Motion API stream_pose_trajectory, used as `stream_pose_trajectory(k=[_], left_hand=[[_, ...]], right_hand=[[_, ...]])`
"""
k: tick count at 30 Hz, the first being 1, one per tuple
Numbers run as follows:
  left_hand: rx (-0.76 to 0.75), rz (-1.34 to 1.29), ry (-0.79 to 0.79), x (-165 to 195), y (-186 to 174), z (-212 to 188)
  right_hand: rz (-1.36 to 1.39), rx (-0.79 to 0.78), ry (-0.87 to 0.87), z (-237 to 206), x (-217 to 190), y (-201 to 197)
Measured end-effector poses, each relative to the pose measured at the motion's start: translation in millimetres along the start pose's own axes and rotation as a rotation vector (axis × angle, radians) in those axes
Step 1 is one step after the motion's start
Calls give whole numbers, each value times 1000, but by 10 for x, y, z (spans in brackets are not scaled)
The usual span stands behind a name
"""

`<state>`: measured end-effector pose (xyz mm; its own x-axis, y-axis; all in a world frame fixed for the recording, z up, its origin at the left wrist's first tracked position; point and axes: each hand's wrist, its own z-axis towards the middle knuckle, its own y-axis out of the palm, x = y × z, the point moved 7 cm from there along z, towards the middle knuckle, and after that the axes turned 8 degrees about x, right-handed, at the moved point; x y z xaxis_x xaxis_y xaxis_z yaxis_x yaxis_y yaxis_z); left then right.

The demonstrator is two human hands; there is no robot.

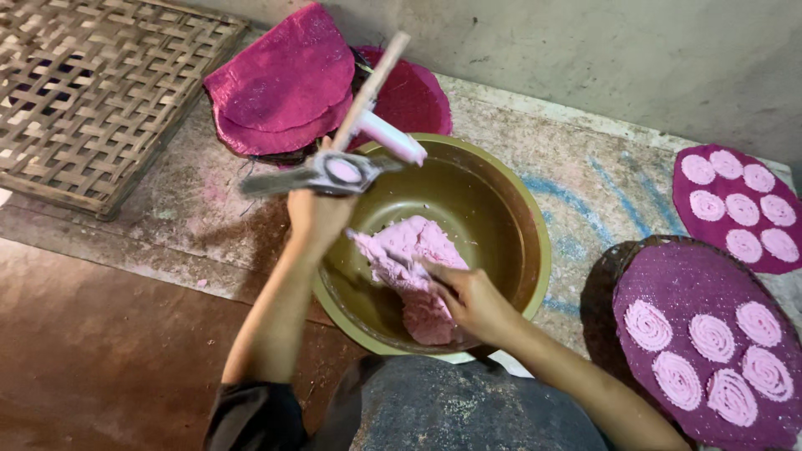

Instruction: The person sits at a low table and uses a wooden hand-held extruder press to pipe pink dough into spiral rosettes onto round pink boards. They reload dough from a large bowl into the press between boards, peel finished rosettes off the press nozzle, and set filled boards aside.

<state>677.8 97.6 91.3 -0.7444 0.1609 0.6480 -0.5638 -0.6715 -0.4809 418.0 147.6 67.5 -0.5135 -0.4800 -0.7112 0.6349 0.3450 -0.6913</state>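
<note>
two hands: left hand [316,215] grips press [338,171]; right hand [468,296] pinches dough [413,267], fingertips half buried.

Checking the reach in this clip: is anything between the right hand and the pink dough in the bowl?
Nothing visible. The right hand is already inside the bowl, fingers on the pink dough. The left hand holds the press tool above the bowl's left rim, off to the side.

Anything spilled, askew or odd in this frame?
Nothing spilled. Pink dough sits inside the bowl under the right hand. Left hand holds the press tilted over the bowl. Only oddity: pink and blue smears on the slab.
</note>
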Motion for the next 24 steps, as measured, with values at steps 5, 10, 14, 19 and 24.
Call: stream_pose_trajectory(k=[5, 10, 14, 19, 24], left_hand=[[-221, -844, -835, -488, 491, -300], [-829, -1433, -1034, 571, 1124, -1416], [-1072, -1343, -937, 1487, 1237, -1807], [-935, -732, -330, 2243, 799, -1412], [-973, -552, 15, 3213, 1106, -1601]], right_hand=[[-208, -448, 272, -46, 328, -29], [852, 284, -205, 167, 103, -972], [1552, 243, -257, -262, 162, -1414], [748, 405, -330, -992, 97, -2227], [-10, 434, -857, -1993, -49, -2576]])
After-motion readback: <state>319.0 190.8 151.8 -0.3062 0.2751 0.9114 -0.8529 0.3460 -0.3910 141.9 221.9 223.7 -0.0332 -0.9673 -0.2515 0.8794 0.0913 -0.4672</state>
